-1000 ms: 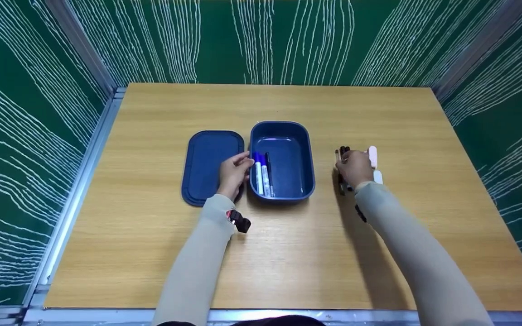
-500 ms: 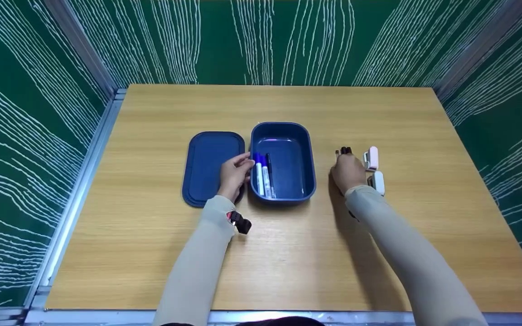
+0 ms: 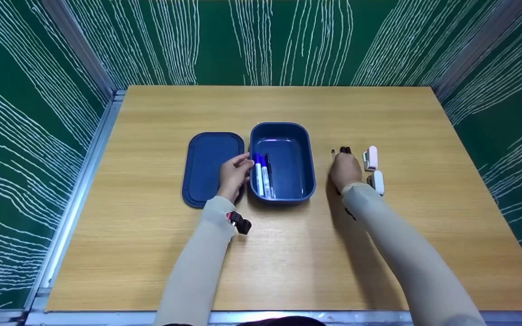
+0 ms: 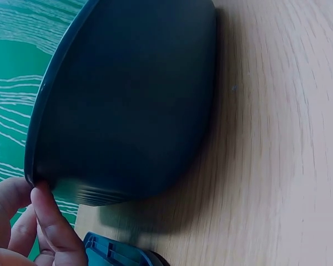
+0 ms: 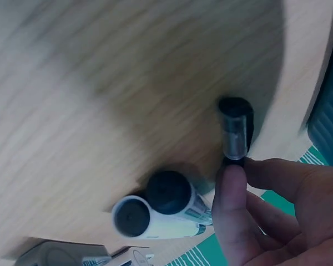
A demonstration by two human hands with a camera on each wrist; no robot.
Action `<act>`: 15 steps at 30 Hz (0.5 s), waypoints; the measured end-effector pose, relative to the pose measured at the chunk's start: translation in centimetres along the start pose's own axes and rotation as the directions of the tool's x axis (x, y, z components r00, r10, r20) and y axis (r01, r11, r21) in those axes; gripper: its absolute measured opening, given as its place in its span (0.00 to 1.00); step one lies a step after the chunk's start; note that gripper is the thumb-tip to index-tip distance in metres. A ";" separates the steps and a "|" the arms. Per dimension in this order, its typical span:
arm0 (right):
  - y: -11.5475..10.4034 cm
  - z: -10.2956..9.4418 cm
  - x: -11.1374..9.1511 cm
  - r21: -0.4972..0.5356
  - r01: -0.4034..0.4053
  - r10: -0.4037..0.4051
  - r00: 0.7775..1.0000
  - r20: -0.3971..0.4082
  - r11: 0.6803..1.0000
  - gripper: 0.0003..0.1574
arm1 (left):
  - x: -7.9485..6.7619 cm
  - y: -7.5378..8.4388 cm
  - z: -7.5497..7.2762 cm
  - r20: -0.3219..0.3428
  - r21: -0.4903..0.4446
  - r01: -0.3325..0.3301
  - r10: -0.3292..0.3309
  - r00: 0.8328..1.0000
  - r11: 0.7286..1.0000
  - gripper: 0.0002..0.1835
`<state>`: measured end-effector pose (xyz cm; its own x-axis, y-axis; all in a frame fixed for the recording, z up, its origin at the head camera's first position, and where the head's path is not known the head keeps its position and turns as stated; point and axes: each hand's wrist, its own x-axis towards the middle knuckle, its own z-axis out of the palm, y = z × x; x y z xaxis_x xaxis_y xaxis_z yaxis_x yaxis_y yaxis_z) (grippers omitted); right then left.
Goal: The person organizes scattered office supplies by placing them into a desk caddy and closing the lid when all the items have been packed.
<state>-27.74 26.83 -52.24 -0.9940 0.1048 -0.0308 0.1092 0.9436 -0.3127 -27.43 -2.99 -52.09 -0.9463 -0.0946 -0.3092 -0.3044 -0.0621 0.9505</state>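
Note:
A blue open box (image 3: 295, 174) stands near the middle of the table, with two blue-capped markers (image 3: 265, 174) and a black pen (image 3: 268, 163) inside along its left side. My left hand (image 3: 234, 174) pinches the box's left rim between thumb and finger, seen close in the left wrist view beside the dark box wall (image 4: 127, 100). Right of the box, my right hand (image 3: 346, 171) pinches a slim pen (image 5: 235, 133) with a dark end and a clear section. Two white-bodied markers with black ends (image 5: 169, 192) lie beside it, partly hidden by my hand in the head view.
The flat blue lid (image 3: 209, 167) lies left of the box, partly beneath my left hand. A small pink object (image 3: 371, 158) and a white one (image 3: 377, 182), shaped like mini staplers, lie right of my right hand. Green patterned panels (image 3: 220, 45) border the wooden table.
My right hand has shifted left, away from the pink and white objects, and the slim pen has moved slightly left of the black-ended markers. My left hand stays on the box rim.

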 end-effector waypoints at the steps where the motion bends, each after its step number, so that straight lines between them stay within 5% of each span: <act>1: 0.0 0.0 0.0 0.004 -0.001 0.001 1.000 -0.004 1.000 0.18 | 0.0 0.0 0.0 -0.002 0.001 -0.001 0.001 1.000 1.000 0.19; 15: -0.1 0.2 0.1 0.042 -0.025 0.026 0.999 -0.038 0.999 0.18 | 0.0 -0.1 0.1 -0.001 -0.001 -0.003 0.003 1.000 1.000 0.19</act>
<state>-27.86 26.66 -52.38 -0.9899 0.1415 -0.0028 0.1335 0.9267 -0.3514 -27.41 -2.88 -52.14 -0.9470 -0.0959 -0.3067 -0.3017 -0.0629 0.9513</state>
